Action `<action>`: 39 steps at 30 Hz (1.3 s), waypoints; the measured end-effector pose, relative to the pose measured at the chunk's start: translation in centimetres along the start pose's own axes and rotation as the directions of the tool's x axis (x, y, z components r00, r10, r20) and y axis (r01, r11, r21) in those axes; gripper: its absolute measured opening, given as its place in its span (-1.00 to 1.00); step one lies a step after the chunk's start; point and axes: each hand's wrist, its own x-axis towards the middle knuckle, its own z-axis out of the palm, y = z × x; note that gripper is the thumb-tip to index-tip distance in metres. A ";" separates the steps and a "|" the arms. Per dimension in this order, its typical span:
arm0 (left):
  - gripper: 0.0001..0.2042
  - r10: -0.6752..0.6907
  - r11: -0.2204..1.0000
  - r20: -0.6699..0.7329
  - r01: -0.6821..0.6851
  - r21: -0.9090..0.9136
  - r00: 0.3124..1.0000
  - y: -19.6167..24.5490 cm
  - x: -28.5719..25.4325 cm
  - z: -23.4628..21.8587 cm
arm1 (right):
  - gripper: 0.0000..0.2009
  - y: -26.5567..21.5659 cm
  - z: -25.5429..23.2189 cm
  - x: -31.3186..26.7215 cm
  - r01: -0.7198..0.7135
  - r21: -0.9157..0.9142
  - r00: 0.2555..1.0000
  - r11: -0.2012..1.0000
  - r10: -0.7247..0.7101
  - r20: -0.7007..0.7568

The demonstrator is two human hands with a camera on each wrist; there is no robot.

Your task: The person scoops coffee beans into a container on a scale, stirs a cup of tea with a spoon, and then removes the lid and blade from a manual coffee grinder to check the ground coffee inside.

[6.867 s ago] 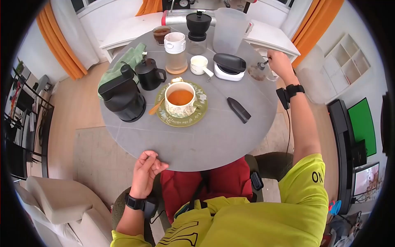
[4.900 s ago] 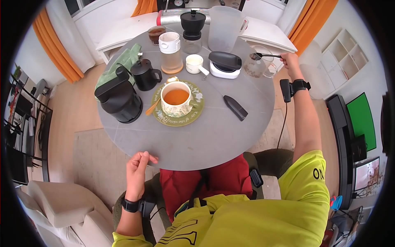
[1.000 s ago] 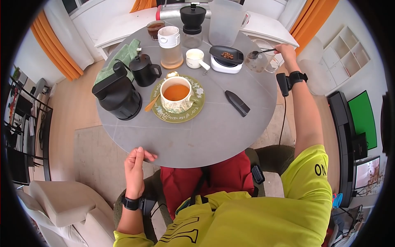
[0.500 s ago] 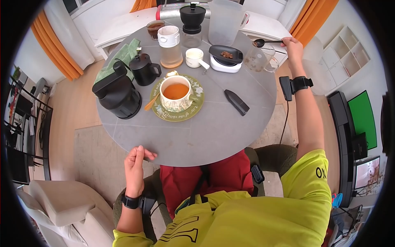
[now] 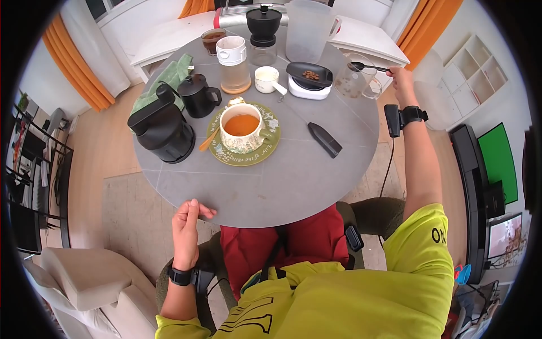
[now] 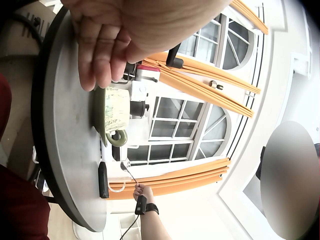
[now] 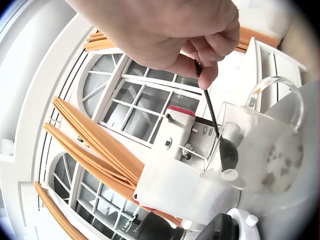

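My right hand (image 5: 402, 85) pinches the handle of a black spoon (image 5: 370, 67) at the far right of the table. The spoon's bowl is at the mouth of a clear glass mug (image 7: 260, 155), which has several dark pieces low inside. Left of the mug, a white scale (image 5: 309, 90) bears a black tray (image 5: 296, 75) with brown coffee beans (image 5: 311, 75) on it. My left hand (image 5: 185, 226) holds nothing at the table's near edge, fingers loosely bent. In front of it stands a patterned cup (image 5: 241, 141) of orange-brown liquid on a green saucer (image 5: 248, 160).
A black milk frother (image 5: 324, 140) lies right of centre. Left are a black kettle-like device (image 5: 164, 133), a black pot (image 5: 197, 96) and a green cloth (image 5: 164, 82). Behind stand a lidded glass bottle (image 5: 233, 70), a coffee grinder (image 5: 263, 31) and a translucent pitcher (image 5: 307, 34).
Coffee beans have appeared on the scale's tray, which looked bare before. The spoon rose from the mug, then dipped slightly back to its mouth. My left hand has barely moved.
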 end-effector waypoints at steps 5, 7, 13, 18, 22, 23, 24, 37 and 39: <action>-0.67 -0.001 1.000 -0.002 0.001 0.007 1.000 0.0 0.0 0.1 | -0.91 -0.8 -0.7 0.4 0.037 0.152 0.997 0.988 -0.027 -0.068; -0.67 -0.010 1.000 -0.015 0.010 0.006 1.000 0.0 -0.1 0.3 | -0.90 -2.1 -0.7 -0.4 0.077 0.144 0.997 0.986 -0.077 -0.005; -0.66 0.006 1.000 -0.009 -0.006 0.030 1.000 0.3 -0.2 0.2 | -0.84 -4.3 2.8 -5.0 0.225 0.073 0.964 0.972 -0.233 0.127; -0.67 0.004 1.000 -0.007 -0.004 0.016 1.000 0.2 -0.1 0.1 | -0.82 -4.8 6.0 -9.3 0.497 -0.139 0.859 0.857 -0.463 0.217; -0.67 0.011 1.000 -0.001 -0.011 0.012 1.000 0.2 -0.1 0.1 | -0.86 -4.8 7.0 -10.5 0.738 -0.251 0.675 0.627 -0.669 0.312; -0.67 0.011 1.000 -0.002 -0.011 0.011 1.000 0.2 -0.1 0.1 | -0.88 -4.9 7.0 -10.8 0.822 -0.286 0.567 0.492 -0.746 0.348; -0.67 0.012 1.000 -0.002 -0.012 0.013 1.000 0.3 -0.1 0.1 | -0.88 -5.1 6.9 -11.0 0.822 -0.286 0.567 0.491 -0.746 0.349; -0.66 -0.006 1.000 -0.011 0.006 0.024 1.000 0.2 0.0 0.3 | -0.85 -1.5 -0.2 -3.3 0.270 0.275 0.962 0.923 -0.269 -0.044; -0.67 0.009 1.000 -0.007 -0.008 0.025 1.000 0.1 0.0 0.2 | -0.84 0.0 -0.8 -2.3 0.099 0.390 0.994 0.915 -0.076 -0.074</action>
